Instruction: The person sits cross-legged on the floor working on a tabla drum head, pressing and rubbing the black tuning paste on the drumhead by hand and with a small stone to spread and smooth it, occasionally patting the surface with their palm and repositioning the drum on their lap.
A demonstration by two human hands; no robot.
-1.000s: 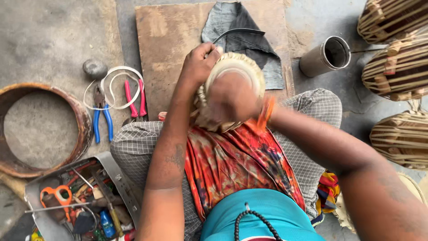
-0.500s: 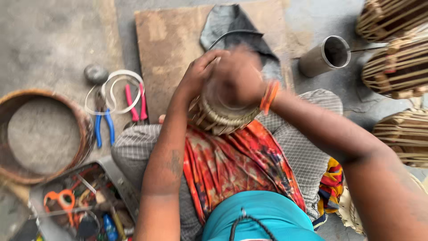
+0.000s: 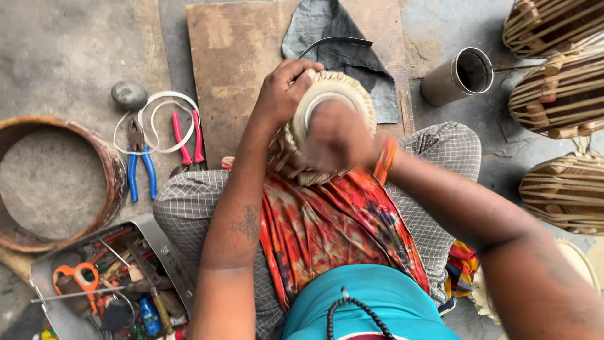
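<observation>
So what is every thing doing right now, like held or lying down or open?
Small drum: held in the lap.
Left hand: gripping the drum's rim.
Right hand: on the drumhead, blurred.
Blue pliers: lying on the floor.
Metal cup: on its side.
Tool tray: open, full.

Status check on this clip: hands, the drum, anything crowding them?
Left hand grips small drum at far rim. Right hand, motion-blurred, on drumhead. Drum rests in lap on red patterned cloth. Nothing obstructing; pliers lie aside.
</observation>
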